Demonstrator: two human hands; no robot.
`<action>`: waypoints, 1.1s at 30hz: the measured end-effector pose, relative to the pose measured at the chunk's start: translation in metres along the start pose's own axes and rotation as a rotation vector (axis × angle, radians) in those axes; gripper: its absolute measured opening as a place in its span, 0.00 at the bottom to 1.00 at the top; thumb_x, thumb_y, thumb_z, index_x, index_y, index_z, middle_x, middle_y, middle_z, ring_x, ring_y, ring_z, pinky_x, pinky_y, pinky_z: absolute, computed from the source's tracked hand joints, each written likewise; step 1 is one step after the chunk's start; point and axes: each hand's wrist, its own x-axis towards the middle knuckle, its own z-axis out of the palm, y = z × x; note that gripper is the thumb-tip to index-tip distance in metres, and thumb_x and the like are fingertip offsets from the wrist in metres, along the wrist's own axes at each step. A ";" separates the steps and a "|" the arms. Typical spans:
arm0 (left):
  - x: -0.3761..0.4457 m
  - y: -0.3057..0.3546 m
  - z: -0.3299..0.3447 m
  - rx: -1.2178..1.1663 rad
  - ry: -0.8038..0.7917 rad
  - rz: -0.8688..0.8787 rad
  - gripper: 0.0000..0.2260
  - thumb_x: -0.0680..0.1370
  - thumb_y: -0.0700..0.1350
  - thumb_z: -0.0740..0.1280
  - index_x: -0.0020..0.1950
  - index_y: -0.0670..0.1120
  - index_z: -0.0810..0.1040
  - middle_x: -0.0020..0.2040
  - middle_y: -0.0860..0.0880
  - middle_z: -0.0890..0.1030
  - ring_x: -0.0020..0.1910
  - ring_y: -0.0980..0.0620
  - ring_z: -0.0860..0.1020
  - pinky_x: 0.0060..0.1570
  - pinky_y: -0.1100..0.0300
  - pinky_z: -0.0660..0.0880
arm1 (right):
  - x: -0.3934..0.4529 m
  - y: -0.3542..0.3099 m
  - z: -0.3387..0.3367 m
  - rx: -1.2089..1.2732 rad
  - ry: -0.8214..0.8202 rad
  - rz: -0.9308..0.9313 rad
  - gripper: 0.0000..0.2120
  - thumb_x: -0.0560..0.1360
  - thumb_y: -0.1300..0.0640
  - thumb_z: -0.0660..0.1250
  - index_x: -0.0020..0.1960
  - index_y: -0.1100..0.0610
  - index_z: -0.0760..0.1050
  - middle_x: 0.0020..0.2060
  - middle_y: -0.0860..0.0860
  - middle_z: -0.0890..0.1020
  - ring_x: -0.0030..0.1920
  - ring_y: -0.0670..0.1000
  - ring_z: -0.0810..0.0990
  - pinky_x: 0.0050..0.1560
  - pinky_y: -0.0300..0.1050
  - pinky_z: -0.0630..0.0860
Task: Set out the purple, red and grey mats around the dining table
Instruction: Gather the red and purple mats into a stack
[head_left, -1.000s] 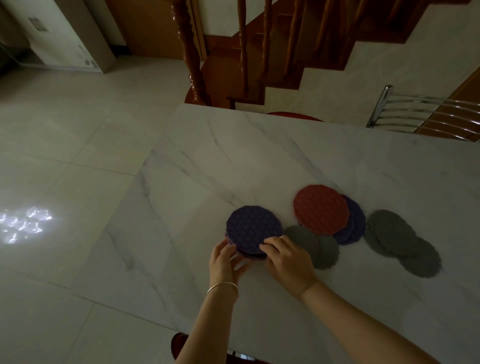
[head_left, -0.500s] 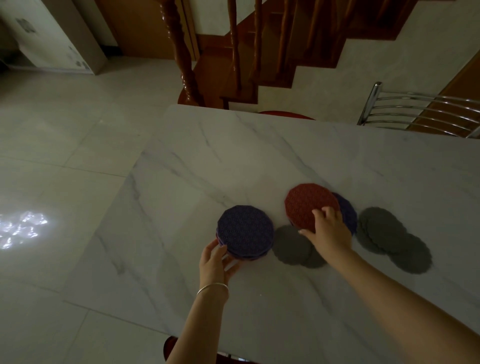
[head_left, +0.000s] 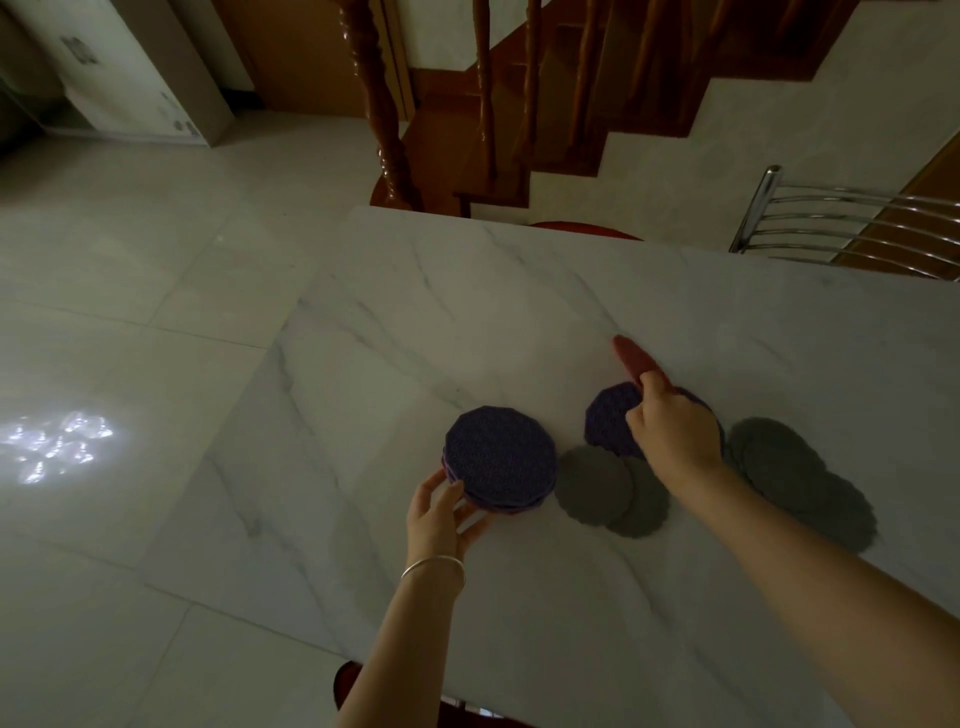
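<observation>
A stack of round mats with a purple mat (head_left: 498, 460) on top lies near the table's front left, and my left hand (head_left: 441, 514) grips its near edge. My right hand (head_left: 670, 431) pinches a red mat (head_left: 631, 358) and holds it lifted, tilted on edge. Under that hand lies another purple mat (head_left: 610, 418), partly hidden. Two overlapping grey mats (head_left: 597, 486) lie between the two hands. More grey mats (head_left: 779, 460) overlap to the right.
The white marble table (head_left: 467, 312) has its left edge beside an open tiled floor. A chrome chair back (head_left: 831, 223) stands at the far right. A red seat (head_left: 582, 228) shows behind the far edge, and a wooden staircase (head_left: 467, 104) rises beyond.
My right hand left the purple stack, reached to the red mat and lifted it on edge, uncovering the purple mat beneath. My left hand stayed on the stack.
</observation>
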 end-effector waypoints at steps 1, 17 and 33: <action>0.000 0.000 0.000 0.000 -0.002 -0.004 0.11 0.77 0.37 0.63 0.59 0.46 0.74 0.43 0.44 0.81 0.39 0.47 0.80 0.38 0.53 0.79 | 0.001 -0.003 0.000 0.055 0.061 0.015 0.12 0.74 0.66 0.61 0.57 0.68 0.70 0.27 0.60 0.76 0.23 0.56 0.70 0.23 0.45 0.64; -0.003 0.003 0.002 0.025 0.017 -0.026 0.12 0.76 0.39 0.66 0.58 0.45 0.75 0.49 0.42 0.80 0.45 0.43 0.80 0.43 0.49 0.79 | -0.066 -0.072 0.051 0.287 -0.334 -0.452 0.22 0.73 0.56 0.62 0.66 0.49 0.72 0.68 0.50 0.72 0.68 0.51 0.67 0.64 0.48 0.71; 0.004 0.000 0.004 0.039 0.022 0.004 0.15 0.77 0.35 0.63 0.63 0.45 0.71 0.47 0.42 0.78 0.40 0.45 0.78 0.39 0.51 0.76 | -0.028 0.091 0.035 -0.097 -0.437 -0.149 0.34 0.75 0.60 0.65 0.76 0.52 0.52 0.77 0.54 0.48 0.75 0.55 0.51 0.72 0.50 0.59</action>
